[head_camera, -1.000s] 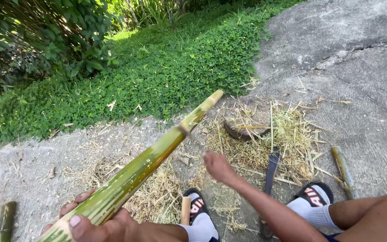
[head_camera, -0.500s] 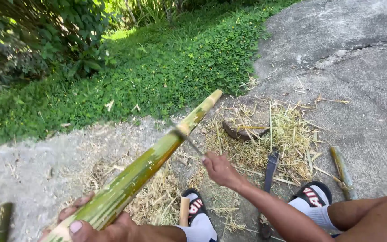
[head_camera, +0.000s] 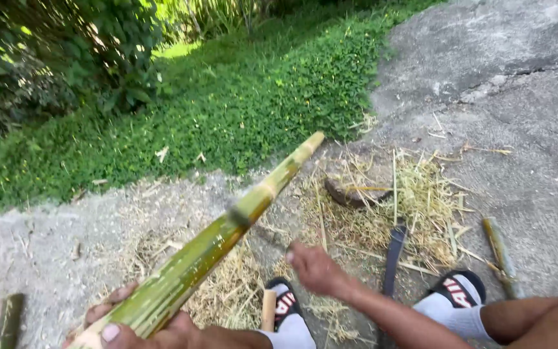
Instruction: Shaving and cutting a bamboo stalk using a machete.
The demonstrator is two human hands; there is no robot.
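Bamboo pole [head_camera: 227, 236] left of straw pile [head_camera: 402, 207], grass [head_camera: 214, 123] behind both

A long green bamboo stalk [head_camera: 214, 242], streaked yellow and partly stripped, is slanting from lower left up toward frame centre, tip raised.

Glossy green bamboo pole [head_camera: 208, 249], rough grey concrete [head_camera: 524, 97]

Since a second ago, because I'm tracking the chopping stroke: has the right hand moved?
Yes. The right hand has dropped nearer the black sandal by the left foot, away from the straw pile.
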